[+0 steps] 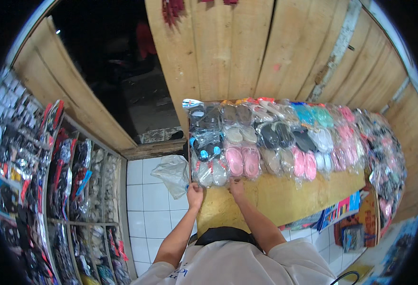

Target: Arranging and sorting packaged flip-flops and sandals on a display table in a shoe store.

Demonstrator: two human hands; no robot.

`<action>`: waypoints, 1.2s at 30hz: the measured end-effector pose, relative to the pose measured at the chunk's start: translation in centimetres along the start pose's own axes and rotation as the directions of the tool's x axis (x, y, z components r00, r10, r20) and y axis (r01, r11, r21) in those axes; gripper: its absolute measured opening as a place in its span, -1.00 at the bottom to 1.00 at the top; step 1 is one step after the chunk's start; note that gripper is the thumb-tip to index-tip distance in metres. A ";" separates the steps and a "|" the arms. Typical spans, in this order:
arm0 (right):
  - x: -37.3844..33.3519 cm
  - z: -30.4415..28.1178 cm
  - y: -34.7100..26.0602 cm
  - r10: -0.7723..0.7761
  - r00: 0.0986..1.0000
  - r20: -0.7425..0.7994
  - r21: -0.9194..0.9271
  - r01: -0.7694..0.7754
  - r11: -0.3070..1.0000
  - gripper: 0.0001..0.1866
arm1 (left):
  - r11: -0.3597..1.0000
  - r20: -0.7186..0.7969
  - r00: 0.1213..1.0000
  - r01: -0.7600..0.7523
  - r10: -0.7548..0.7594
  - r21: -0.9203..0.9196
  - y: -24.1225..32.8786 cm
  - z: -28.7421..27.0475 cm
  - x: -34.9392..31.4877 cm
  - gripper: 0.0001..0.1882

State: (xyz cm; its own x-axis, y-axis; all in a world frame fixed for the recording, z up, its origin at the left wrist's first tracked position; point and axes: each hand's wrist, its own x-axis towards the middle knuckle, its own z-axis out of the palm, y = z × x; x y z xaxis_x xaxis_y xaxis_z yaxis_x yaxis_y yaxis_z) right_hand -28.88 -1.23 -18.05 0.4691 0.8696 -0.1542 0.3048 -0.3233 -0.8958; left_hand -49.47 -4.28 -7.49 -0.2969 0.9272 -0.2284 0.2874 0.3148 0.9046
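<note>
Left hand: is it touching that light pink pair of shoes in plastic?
Apart. The head view shows yellow tabletop and the grey pair separating the left hand from the pink pair.

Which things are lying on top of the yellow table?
On the yellow table lie rows of plastic-wrapped footwear, including a pink pair beside a grey pair. Whatever lies beneath the footwear is covered and cannot be seen.

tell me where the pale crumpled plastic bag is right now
In the head view, the plastic bag lies on the white tiled floor, beside the left edge of the yellow table, up and left of the left hand.
</note>
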 end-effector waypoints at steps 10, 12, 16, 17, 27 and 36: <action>-21.1 -16.7 5.3 0.395 0.657 0.642 0.190 -0.636 0.748 -0.66 | 0.990 0.990 0.116 -0.102 -0.081 0.093 -8.3 -2.0 -10.4 -0.72; -27.7 -18.3 10.3 0.666 0.593 0.452 -0.069 -0.721 0.689 -0.62 | 0.947 0.991 -0.120 0.321 0.061 -0.019 -4.2 -3.6 -14.1 -0.70; -41.6 -20.4 15.5 0.839 0.542 0.055 0.035 -0.840 0.541 -0.62 | 0.994 0.981 -0.159 -0.031 -0.109 0.106 -10.6 -2.9 -14.6 -0.71; -44.8 -20.7 16.4 0.908 0.419 0.004 0.190 -0.892 0.411 -0.66 | 0.981 0.976 -0.157 -0.145 -0.152 0.130 -11.8 -1.5 -15.6 -0.72; -64.2 -19.7 24.0 0.959 0.238 -0.153 0.520 -0.806 0.283 -0.73 | 0.567 0.757 0.169 -0.565 -0.632 0.599 -11.4 9.0 -28.1 -0.82; -65.2 -23.6 23.4 0.956 0.280 -0.083 0.946 -0.280 0.164 -0.78 | 0.660 0.739 -0.220 -0.651 -0.637 0.375 -14.0 19.7 -41.7 -0.75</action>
State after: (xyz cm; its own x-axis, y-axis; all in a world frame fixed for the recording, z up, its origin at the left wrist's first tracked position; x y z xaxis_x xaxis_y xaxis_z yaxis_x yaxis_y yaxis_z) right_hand -32.74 -74.26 -19.09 0.4919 -0.0964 -0.8653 -0.8653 0.0565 -0.4981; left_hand -23.22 -43.35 -17.75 0.5552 -0.2546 -0.7918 0.7245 -0.3195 0.6107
